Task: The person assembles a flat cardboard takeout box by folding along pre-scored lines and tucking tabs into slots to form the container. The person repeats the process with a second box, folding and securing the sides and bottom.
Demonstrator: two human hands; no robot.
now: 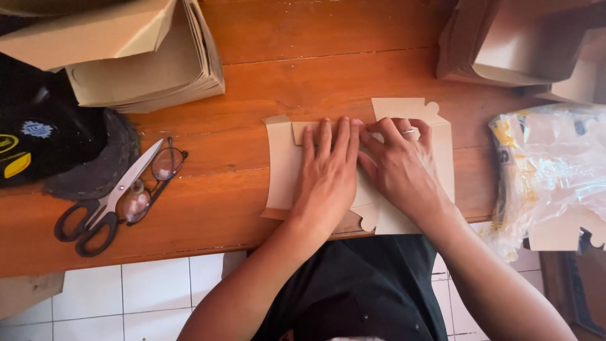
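- Two bare hands press down on one flat cut-out of brown card (282, 165), which lies on the wooden bench (278, 82) near its front edge, right in front of the person.
- The left hand (328, 173) lies palm down on the middle of the card, fingers straight and close together, pointing away from the body; it grips nothing, only presses.
- The right hand (401, 167) sits just beside it, touching it at the fingertips. Its fingers are curled, with the tips pinching or pushing a folded edge of the card near the top; a ring (409, 131) shows on one finger.
- The card has notched tabs at its upper right corner and at its lower edge, and part of it looks folded over under the hands.
- Left of the card, apart from it, lie black-handled scissors (104, 208) with a pair of glasses (154, 183) crossing them.
- Farther left is a dark cap (63, 151), and behind it a stack of flat brown card (151, 76) with a folded piece on top.
- At the far right corner stand folded brown boxes (517, 44); below them lies a crinkled clear plastic bag (543, 170) with yellow print.
- White floor tiles (126, 297) show under the bench edge.
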